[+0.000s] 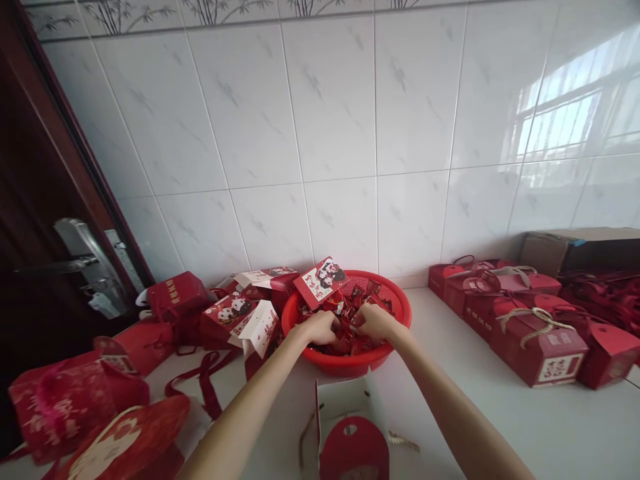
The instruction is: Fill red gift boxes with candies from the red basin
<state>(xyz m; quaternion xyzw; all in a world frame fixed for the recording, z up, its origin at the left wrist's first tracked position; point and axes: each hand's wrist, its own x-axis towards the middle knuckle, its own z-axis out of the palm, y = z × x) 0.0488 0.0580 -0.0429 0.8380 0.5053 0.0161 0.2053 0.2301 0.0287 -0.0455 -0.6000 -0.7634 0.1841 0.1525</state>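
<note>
A red plastic basket (345,363) stands against the wall, filled with small wrapped candies (367,345) in mostly red wrappers. Both hands reach down into it. My left hand (323,327) is curled with its fingertips among the candies on the left side. Opposite it, my right hand (376,322) has its bent fingers closed on candies too; the wrappers partly hide the fingertips of both. Between my forearms, in front of the basket, is a red gift box (354,445) with its top open, its pale inside showing and a rope handle at its side.
Several red gift boxes (180,300) lie jumbled on the left, with a loose red ribbon (207,383). A printed card box (321,283) leans on the basket's back rim. More closed boxes (540,343) line the right, beside a cardboard carton (545,253). A door handle (83,257) is far left.
</note>
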